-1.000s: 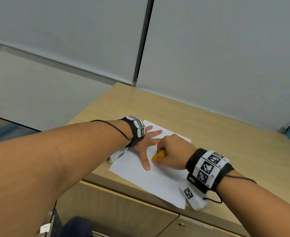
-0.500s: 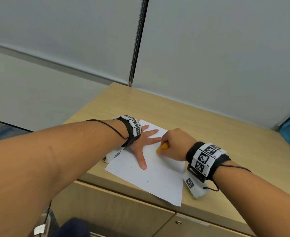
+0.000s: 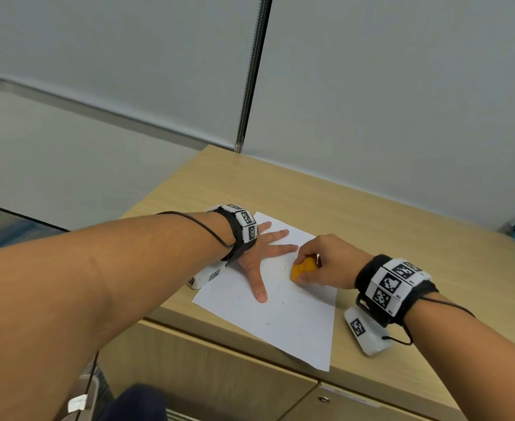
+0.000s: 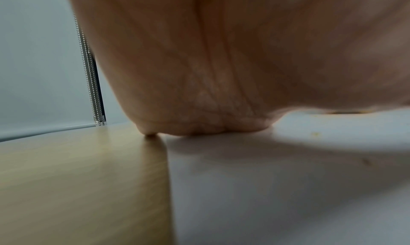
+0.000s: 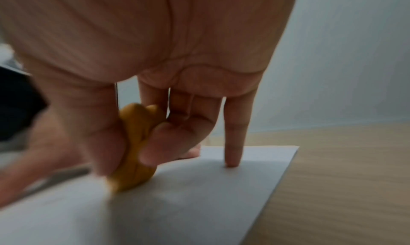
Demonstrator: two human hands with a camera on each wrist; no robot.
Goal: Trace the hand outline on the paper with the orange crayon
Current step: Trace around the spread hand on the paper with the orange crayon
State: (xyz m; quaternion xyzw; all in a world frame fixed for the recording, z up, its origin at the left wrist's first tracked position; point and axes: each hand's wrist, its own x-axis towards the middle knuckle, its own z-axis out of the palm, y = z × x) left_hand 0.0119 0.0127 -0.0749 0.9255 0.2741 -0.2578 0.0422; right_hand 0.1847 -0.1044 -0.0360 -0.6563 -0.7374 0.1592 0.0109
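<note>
At centre frame we spread our left hand (image 3: 257, 253) flat, pinning the white paper sheet (image 3: 295, 323) as a stencil; our right hand (image 3: 320, 262) pinches the chunky orange crayon (image 3: 303, 268) beside the forefinger.

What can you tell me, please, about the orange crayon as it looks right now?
The orange crayon is a short, chunky, lumpy piece, waxy and matte, more a knobbly grip shape than a stick. The right hand pinches it between thumb and curled fingers, its lower end down on the white paper, while the little finger props on the sheet. It sits just off the fingertips of the left hand, which lies spread flat on the paper.
</note>
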